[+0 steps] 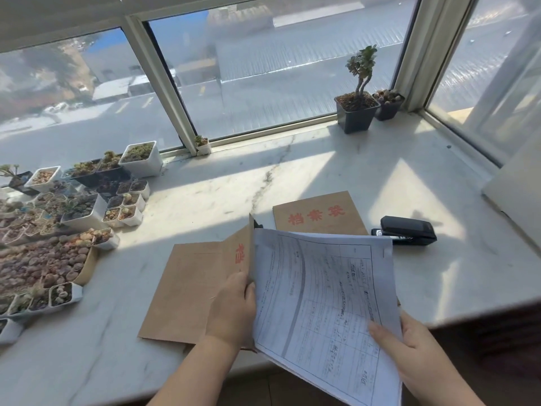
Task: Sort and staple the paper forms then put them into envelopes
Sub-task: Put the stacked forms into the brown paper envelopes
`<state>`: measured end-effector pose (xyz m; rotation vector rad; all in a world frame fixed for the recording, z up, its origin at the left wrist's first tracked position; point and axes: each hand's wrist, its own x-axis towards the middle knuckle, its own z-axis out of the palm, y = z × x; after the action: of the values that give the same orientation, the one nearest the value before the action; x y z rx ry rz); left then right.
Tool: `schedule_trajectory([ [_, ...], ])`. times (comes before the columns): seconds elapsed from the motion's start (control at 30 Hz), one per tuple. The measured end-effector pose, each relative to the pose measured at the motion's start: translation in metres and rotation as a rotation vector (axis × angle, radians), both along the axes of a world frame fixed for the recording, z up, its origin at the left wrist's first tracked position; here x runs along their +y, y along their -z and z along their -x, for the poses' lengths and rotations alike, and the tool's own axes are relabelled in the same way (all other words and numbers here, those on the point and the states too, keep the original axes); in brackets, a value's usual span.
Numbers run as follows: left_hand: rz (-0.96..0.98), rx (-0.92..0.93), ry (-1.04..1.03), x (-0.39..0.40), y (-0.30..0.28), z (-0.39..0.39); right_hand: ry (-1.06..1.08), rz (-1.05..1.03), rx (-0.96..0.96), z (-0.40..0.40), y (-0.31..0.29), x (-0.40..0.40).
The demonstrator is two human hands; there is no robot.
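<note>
Near the tabletop's (292,171) front edge, the left hand (232,309) has its grip closed round an open brown envelope (190,288), and the right hand (409,356) pinches the paper forms (319,303) at its mouth. A second envelope (319,213) and a stapler (407,230) lie behind.

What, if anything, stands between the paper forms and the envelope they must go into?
Nothing visible: the right hand holds the paper forms right beside the envelope gripped by the left hand.
</note>
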<state>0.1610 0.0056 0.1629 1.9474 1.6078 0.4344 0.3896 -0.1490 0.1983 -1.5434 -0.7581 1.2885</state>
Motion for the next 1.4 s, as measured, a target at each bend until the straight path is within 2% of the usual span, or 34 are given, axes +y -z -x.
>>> schedule_trajectory([
  [0.13, -0.085, 0.015, 0.113, -0.008, -0.007, 0.003, 0.003, 0.009, 0.089, -0.002, -0.004, 0.013],
  [0.27, -0.097, 0.044, 0.208, -0.014, -0.014, -0.003, -0.060, -0.004, 0.045, 0.012, -0.010, 0.021],
  [0.43, -0.113, 0.014, 0.336, -0.032, -0.033, -0.023, 0.016, 0.082, 0.074, 0.038, 0.002, 0.050],
  [0.57, -0.100, 0.008, 0.317, -0.044, -0.045, -0.037, -0.044, 0.069, -0.014, 0.063, 0.005, 0.077],
  [0.67, -0.104, 0.011, 0.287, -0.039, -0.056, -0.039, -0.112, 0.148, -0.016, 0.074, 0.013, 0.091],
  [0.73, -0.119, -0.011, 0.296, -0.037, -0.065, -0.037, -0.156, 0.238, 0.075, 0.078, 0.017, 0.099],
  [0.8, -0.128, -0.036, 0.316, -0.036, -0.072, -0.034, -0.189, 0.345, 0.246, 0.082, 0.016, 0.105],
  [0.87, -0.092, -0.017, 0.310, -0.034, -0.076, -0.031, -0.207, 0.403, 0.310, 0.084, 0.015, 0.113],
  [0.97, 0.024, -0.098, 0.200, -0.024, -0.076, -0.026, -0.285, 0.371, 0.238, 0.085, 0.001, 0.121],
  [1.03, 0.058, -0.182, 0.090, -0.013, -0.082, -0.023, -0.266, 0.212, 0.145, 0.077, -0.006, 0.118],
  [1.13, 0.057, -0.334, -0.078, 0.004, -0.105, -0.017, 0.020, -0.086, -0.031, 0.048, -0.018, 0.093],
  [1.17, 0.072, -0.387, -0.162, 0.010, -0.114, -0.015, 0.095, -0.110, -0.091, 0.036, -0.015, 0.083],
  [1.2, 0.084, -0.436, -0.250, 0.016, -0.120, -0.012, 0.084, -0.085, -0.158, 0.029, -0.010, 0.073],
  [1.3, 0.136, -0.611, -0.440, 0.032, -0.132, -0.004, -0.377, 0.095, -0.293, 0.041, -0.007, 0.061],
  [1.33, 0.150, -0.670, -0.473, 0.035, -0.136, -0.004, -0.471, 0.074, -0.289, 0.051, -0.008, 0.065],
  [1.4, 0.179, -0.747, -0.521, 0.038, -0.143, -0.004, -0.463, -0.057, -0.238, 0.076, -0.023, 0.077],
])
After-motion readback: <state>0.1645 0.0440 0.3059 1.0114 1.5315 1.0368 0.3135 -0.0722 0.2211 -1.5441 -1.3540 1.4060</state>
